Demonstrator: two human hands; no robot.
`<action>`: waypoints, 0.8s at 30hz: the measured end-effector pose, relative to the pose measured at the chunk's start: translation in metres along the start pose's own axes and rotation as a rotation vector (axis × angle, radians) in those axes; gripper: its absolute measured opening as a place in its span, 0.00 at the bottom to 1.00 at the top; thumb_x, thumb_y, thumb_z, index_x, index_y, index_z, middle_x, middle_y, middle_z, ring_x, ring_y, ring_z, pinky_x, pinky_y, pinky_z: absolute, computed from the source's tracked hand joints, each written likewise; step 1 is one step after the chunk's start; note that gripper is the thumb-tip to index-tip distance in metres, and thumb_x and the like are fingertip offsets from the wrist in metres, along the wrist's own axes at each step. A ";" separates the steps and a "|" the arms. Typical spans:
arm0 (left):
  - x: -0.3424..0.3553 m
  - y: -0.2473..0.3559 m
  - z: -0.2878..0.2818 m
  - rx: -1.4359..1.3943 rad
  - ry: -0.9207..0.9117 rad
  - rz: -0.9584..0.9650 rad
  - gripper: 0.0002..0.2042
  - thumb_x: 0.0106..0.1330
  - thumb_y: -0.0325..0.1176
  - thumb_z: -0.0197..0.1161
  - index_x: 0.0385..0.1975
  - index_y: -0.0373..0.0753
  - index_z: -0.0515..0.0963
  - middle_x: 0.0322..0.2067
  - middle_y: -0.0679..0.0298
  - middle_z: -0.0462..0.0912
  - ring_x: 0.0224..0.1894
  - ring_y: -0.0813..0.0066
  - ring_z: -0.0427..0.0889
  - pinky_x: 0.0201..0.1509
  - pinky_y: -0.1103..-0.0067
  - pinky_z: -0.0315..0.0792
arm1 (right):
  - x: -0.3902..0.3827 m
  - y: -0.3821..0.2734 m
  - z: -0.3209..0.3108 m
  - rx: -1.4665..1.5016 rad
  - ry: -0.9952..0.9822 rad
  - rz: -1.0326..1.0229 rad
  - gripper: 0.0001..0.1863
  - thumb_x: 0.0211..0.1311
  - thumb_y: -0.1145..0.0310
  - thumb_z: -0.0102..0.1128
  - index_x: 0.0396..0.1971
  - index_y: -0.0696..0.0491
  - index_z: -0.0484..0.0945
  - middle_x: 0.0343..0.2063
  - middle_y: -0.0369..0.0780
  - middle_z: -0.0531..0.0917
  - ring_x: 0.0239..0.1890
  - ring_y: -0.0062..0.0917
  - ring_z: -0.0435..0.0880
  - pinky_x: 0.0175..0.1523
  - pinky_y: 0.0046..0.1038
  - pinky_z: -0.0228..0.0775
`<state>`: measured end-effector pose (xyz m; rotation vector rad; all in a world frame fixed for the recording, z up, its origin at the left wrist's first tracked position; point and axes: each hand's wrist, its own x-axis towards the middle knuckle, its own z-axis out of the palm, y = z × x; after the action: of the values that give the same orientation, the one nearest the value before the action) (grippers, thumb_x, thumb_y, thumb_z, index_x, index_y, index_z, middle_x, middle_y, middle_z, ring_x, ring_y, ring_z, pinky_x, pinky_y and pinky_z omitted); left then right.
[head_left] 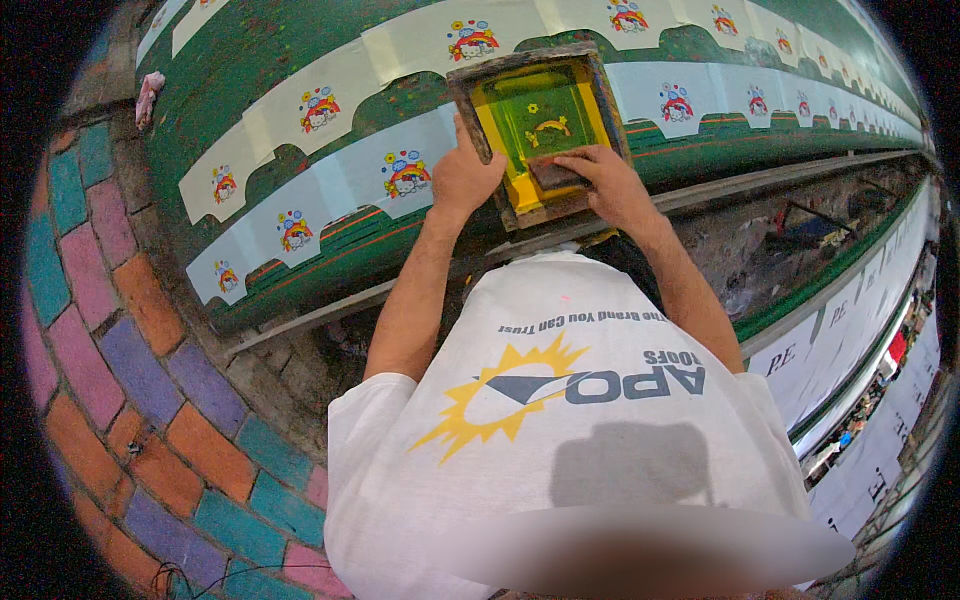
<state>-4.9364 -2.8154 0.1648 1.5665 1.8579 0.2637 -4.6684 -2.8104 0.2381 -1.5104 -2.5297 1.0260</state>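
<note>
A screen-printing frame [611, 105] with dark, stained wooden sides lies on the green table over a pale cut fabric piece. Its mesh [510, 115] is yellow-green and carries a small rainbow-like design. My left hand [466, 178] grips the frame's left side, with the index finger stretched up along the wood. Inside the frame, near its lower edge, my right hand [612, 185] holds a brown squeegee [550, 174] against the mesh. The fingers lie over its right end and hide part of it.
Two rows of cut fabric pieces, cream [345, 85] and light blue [350, 190], bear colourful rainbow prints along the green table [400, 98]. A pink cloth [150, 98] is at its far left corner. Lettered white pieces [800, 365] lie on another table at right. Coloured paving [150, 370] covers the left floor.
</note>
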 end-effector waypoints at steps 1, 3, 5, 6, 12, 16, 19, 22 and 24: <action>0.001 0.001 -0.001 -0.011 -0.019 -0.032 0.54 0.65 0.53 0.66 0.80 0.24 0.44 0.30 0.40 0.87 0.34 0.39 0.88 0.40 0.54 0.82 | -0.006 -0.002 0.002 -0.003 0.016 -0.008 0.36 0.52 0.87 0.62 0.64 0.48 0.82 0.61 0.45 0.80 0.65 0.45 0.78 0.73 0.41 0.71; 0.003 0.004 -0.004 -0.032 -0.054 -0.092 0.54 0.65 0.52 0.67 0.83 0.31 0.42 0.40 0.34 0.88 0.43 0.34 0.89 0.50 0.50 0.83 | -0.010 -0.003 0.005 -0.026 0.030 0.002 0.37 0.50 0.87 0.63 0.64 0.49 0.82 0.60 0.43 0.81 0.65 0.43 0.78 0.71 0.41 0.73; 0.003 0.007 -0.008 -0.032 -0.054 -0.093 0.54 0.65 0.50 0.67 0.83 0.34 0.41 0.42 0.34 0.88 0.44 0.34 0.89 0.52 0.50 0.82 | -0.011 0.000 0.006 0.000 0.057 -0.051 0.37 0.49 0.87 0.63 0.63 0.49 0.82 0.59 0.43 0.82 0.64 0.43 0.79 0.70 0.41 0.73; 0.002 0.010 -0.009 -0.032 -0.063 -0.103 0.54 0.65 0.49 0.68 0.83 0.35 0.40 0.43 0.35 0.88 0.45 0.33 0.88 0.53 0.50 0.82 | -0.011 0.004 0.004 0.021 0.084 -0.090 0.37 0.49 0.87 0.63 0.63 0.49 0.82 0.59 0.42 0.82 0.64 0.42 0.79 0.70 0.41 0.74; 0.006 0.046 0.001 -0.003 0.017 -0.005 0.55 0.64 0.46 0.68 0.80 0.23 0.41 0.32 0.42 0.88 0.33 0.41 0.89 0.40 0.56 0.83 | -0.026 0.036 -0.016 0.033 0.169 -0.116 0.35 0.49 0.86 0.63 0.62 0.49 0.83 0.59 0.41 0.83 0.63 0.41 0.80 0.68 0.40 0.75; 0.023 0.099 0.030 0.006 0.065 0.102 0.56 0.64 0.47 0.68 0.80 0.20 0.40 0.21 0.46 0.84 0.25 0.44 0.86 0.30 0.57 0.80 | -0.043 0.088 -0.051 0.042 0.186 -0.107 0.35 0.48 0.86 0.63 0.61 0.50 0.83 0.58 0.41 0.83 0.63 0.42 0.79 0.69 0.41 0.74; 0.038 0.145 0.062 0.036 0.061 0.093 0.56 0.63 0.47 0.69 0.80 0.20 0.41 0.21 0.46 0.84 0.24 0.44 0.86 0.30 0.57 0.80 | -0.057 0.135 -0.075 0.050 0.185 -0.079 0.34 0.48 0.86 0.63 0.60 0.51 0.83 0.59 0.42 0.82 0.63 0.43 0.79 0.69 0.41 0.73; 0.053 0.183 0.095 0.013 0.091 0.121 0.57 0.63 0.48 0.69 0.80 0.21 0.40 0.22 0.46 0.84 0.24 0.45 0.85 0.31 0.58 0.80 | -0.070 0.180 -0.096 0.019 0.201 -0.084 0.34 0.48 0.86 0.64 0.60 0.52 0.83 0.59 0.42 0.82 0.63 0.43 0.79 0.70 0.41 0.73; 0.062 0.201 0.113 0.003 0.108 0.133 0.57 0.63 0.49 0.69 0.80 0.21 0.39 0.22 0.45 0.84 0.25 0.45 0.86 0.32 0.58 0.81 | -0.076 0.202 -0.105 0.003 0.197 -0.094 0.34 0.48 0.87 0.63 0.60 0.52 0.82 0.59 0.42 0.81 0.63 0.43 0.78 0.70 0.41 0.73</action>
<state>-4.7110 -2.7368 0.1696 1.7104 1.8376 0.4133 -4.4356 -2.7518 0.2336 -1.4002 -2.4359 0.8238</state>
